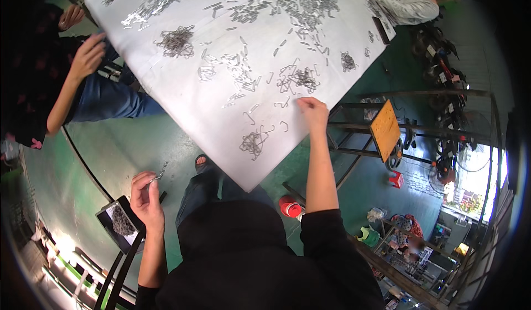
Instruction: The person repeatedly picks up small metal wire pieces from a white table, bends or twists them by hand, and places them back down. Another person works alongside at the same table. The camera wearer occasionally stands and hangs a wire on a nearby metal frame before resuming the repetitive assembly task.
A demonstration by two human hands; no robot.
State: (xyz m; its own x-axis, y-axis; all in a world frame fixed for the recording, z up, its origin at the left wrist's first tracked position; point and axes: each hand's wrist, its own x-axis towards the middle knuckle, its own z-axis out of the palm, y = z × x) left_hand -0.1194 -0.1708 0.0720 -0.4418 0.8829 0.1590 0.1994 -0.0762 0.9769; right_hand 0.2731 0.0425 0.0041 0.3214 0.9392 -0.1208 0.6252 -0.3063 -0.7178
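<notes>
My left hand [146, 198] is raised off the table at the left, fingers closed around a few small bent metal wire hooks [162, 170] that stick out past the fingertips. Over the right edge of the white table [221, 149] reaches my right hand [314, 112], its fingers drawn together close to the surface; whatever they pinch is too small to make out. Just beyond it lies a tangled pile of wire hooks [303, 79], with a loose hook [282, 103] beside the fingertips. Another tangle of hooks [254, 143] rests near the table's near corner.
Flat metal strips [238, 69] and larger heaps [301, 3] cover the far table. One co-worker's hand [88, 55] is at the left, another's sleeve [406, 3] at the far right. A stool with a wooden seat [385, 130] and a red container [290, 205] stand right.
</notes>
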